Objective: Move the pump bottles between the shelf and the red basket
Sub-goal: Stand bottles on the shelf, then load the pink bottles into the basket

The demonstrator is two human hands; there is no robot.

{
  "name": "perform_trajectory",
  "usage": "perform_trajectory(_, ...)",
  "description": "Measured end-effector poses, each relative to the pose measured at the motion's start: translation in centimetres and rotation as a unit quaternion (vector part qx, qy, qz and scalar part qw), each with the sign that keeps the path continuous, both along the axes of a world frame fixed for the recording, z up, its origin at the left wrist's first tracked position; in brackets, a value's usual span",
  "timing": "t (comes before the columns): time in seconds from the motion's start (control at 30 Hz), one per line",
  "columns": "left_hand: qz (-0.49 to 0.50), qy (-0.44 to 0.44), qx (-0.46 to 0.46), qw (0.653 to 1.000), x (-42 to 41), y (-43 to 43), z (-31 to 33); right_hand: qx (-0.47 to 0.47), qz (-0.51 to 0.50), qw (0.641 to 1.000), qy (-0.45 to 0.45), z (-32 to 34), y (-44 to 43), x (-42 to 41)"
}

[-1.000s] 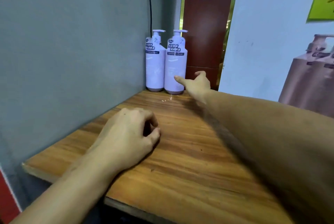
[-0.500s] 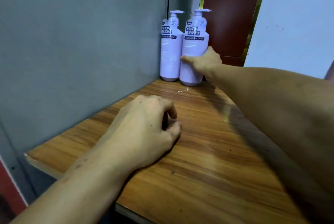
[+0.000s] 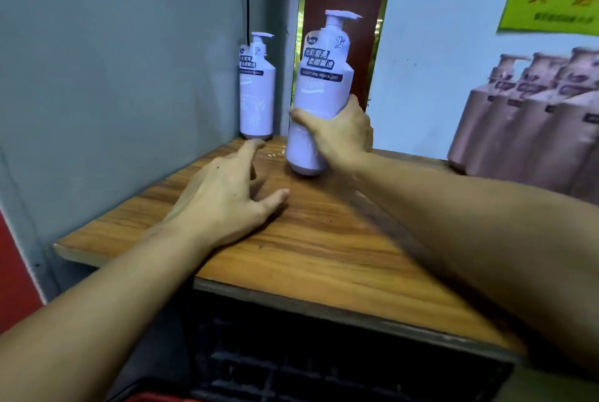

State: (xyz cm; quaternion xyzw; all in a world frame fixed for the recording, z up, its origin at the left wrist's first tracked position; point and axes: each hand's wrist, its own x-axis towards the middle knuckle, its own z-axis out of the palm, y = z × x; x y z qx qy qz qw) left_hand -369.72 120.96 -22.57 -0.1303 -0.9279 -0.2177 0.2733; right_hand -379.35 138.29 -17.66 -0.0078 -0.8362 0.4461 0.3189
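My right hand point(image 3: 340, 134) grips a lilac pump bottle point(image 3: 321, 84) round its lower body and holds it upright, just above the wooden shelf point(image 3: 291, 239). A second lilac pump bottle point(image 3: 256, 90) stands in the far corner of the shelf against the grey wall. My left hand point(image 3: 223, 200) lies over the shelf with its fingers spread and straight, pointing toward that corner bottle and holding nothing. A strip of the red basket's rim point(image 3: 155, 397) shows at the bottom edge.
Several pinkish-brown pump bottles point(image 3: 525, 129) stand in a row at the shelf's right end. A grey wall point(image 3: 113, 77) closes the left side, with a black cable running down it. A dark crate-like grid point(image 3: 308, 362) sits below the shelf's front edge.
My right hand has closed round the right-hand bottle and lifted it out of the corner toward me. My left hand has uncurled from a loose fist and stretched forward.
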Motion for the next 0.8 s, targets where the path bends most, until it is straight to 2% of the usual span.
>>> perform_trajectory(0.1,-0.044,0.004,0.035,0.998,1.6,0.6,0.5,-0.005,0.021,1.0,0.008,0.8,0.6,5.6)
perform_trajectory(0.2,-0.093,0.009,0.123,0.988,5.2,0.9,1.2,-0.017,0.066,0.998,-0.004,1.6,0.6,11.2)
perform_trajectory(0.33,-0.206,0.02,0.253,0.945,12.0,0.9,1.4,-0.054,0.161,0.985,-0.032,1.2,-0.4,18.9)
perform_trajectory(0.43,-0.22,0.018,0.31,0.925,17.6,0.3,0.7,-0.075,0.248,0.963,-0.069,-0.1,-1.9,24.5)
perform_trajectory(0.53,-0.196,0.017,0.314,0.929,22.6,-0.4,-1.9,-0.082,0.328,0.935,-0.11,-2.4,-3.0,28.7)
perform_trajectory(0.63,-0.163,-0.042,0.322,0.932,26.7,-1.5,-5.3,-0.094,0.358,0.915,-0.162,-6.1,-3.8,32.0)
perform_trajectory(0.8,-0.133,-0.186,0.352,0.907,30.9,-2.2,-11.8,-0.025,0.282,0.942,-0.178,-11.8,-4.3,35.0)
